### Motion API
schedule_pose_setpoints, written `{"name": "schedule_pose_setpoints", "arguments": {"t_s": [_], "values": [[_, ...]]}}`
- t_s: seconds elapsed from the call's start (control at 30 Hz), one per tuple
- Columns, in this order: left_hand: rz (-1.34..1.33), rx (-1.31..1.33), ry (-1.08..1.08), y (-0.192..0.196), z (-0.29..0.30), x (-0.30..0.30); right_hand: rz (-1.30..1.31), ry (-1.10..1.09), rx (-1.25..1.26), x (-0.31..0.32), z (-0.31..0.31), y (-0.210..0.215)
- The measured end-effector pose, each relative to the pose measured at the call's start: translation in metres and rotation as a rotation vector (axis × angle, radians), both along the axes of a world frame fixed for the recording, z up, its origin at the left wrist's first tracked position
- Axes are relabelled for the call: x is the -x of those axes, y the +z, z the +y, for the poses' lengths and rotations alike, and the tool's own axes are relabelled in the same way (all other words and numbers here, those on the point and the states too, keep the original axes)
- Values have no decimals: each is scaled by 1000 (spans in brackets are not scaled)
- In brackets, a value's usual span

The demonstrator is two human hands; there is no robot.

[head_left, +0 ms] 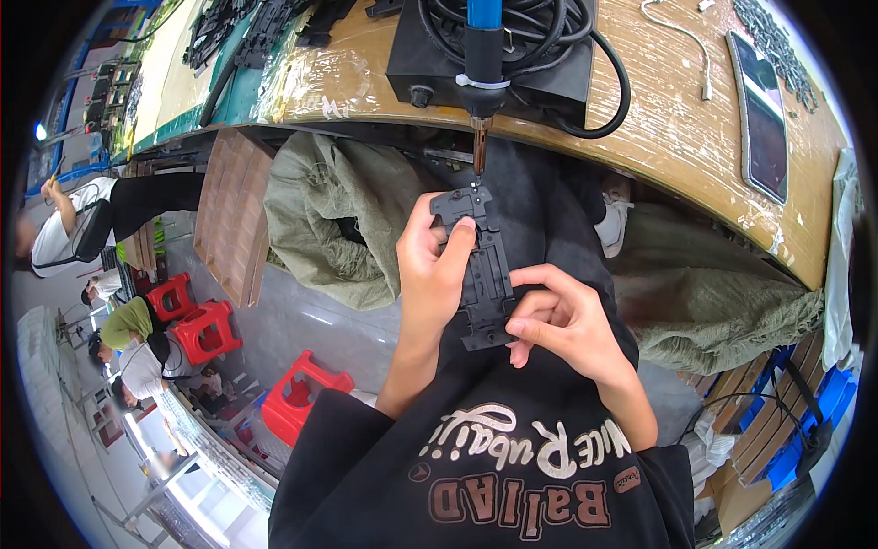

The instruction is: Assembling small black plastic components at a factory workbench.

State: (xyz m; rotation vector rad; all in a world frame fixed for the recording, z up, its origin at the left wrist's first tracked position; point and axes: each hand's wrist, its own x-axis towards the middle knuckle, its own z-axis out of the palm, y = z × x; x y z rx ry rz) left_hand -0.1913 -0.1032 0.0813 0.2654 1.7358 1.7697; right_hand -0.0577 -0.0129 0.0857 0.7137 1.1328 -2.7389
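My left hand [433, 265] is closed round the upper left side of a long black plastic frame [487, 274] with slots and small holes, its thumb lying on the front face. My right hand [569, 320] is at the lower right edge of the frame. Its index fingertip touches that edge, and the thumb is pressed toward the curled fingers below; what lies between them, if anything, is hidden. Just above the frame's top end hangs the metal tip of an upright soldering iron [483, 64] with a blue handle. The tip is at or very near the frame; contact is hard to tell.
A black box [585, 87] with coiled cable stands on the wooden bench [658, 137]. A phone [764, 119], a white cable and small dark parts lie right; black frames [265, 32] lie left. Below are green sacks [320, 174], a crate and red stools [302, 393]. People sit farther left.
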Motion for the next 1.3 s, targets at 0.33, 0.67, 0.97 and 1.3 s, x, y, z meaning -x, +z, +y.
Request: {"name": "schedule_pose_setpoints", "arguments": {"t_s": [0.33,0.67,0.97,1.3], "values": [[-48,-25,-8,4,4,3,20,-28,-63,0,0,5],[-5,-7,-9,-1,6,6,32,-26,-79,3,1,-5],[-18,-19,17,1,9,8,46,-46,-77,6,1,-3],[14,-27,11,-1,9,11,55,-72,-85,7,0,1]]}}
